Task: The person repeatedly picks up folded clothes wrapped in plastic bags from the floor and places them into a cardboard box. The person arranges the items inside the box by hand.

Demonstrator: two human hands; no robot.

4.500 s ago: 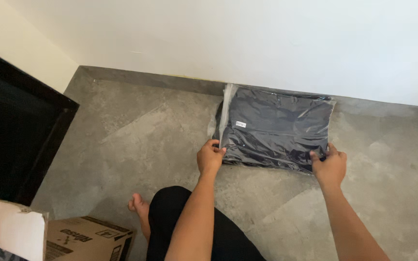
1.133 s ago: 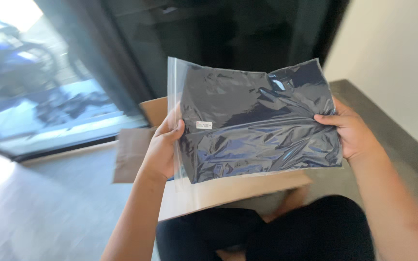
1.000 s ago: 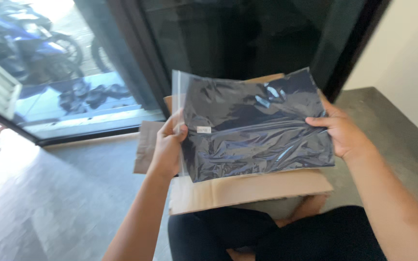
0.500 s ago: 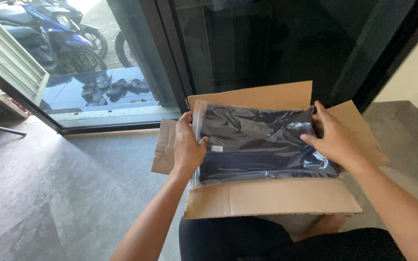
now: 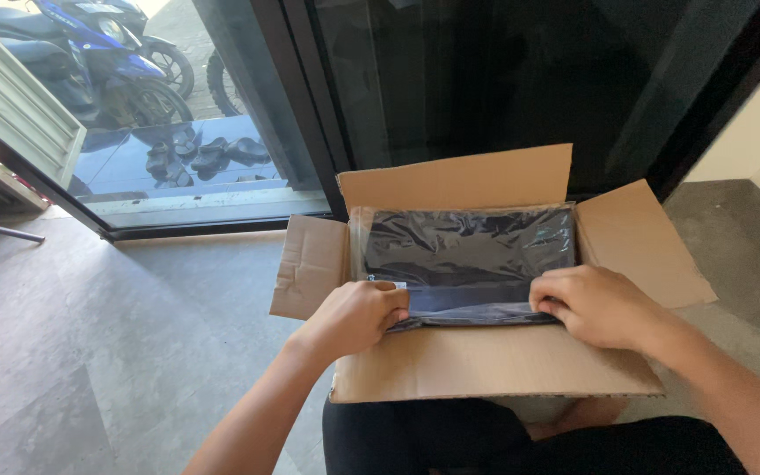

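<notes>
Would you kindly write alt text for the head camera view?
Two bare hands, left hand and right hand, press a dark garment in a clear plastic bag into an open cardboard box on a grey floor, before a glass door.

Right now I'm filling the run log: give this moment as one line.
left hand: on bagged dark garment | right hand: pressing its near edge | garment: inside open cardboard box | floor: grey

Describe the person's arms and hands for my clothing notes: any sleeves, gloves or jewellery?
Both forearms are bare as far as the picture shows, with no sleeves in view. The left hand and right hand wear no gloves, and no rings, watch or bracelet can be seen. Dark trousers cover the lap.
</notes>
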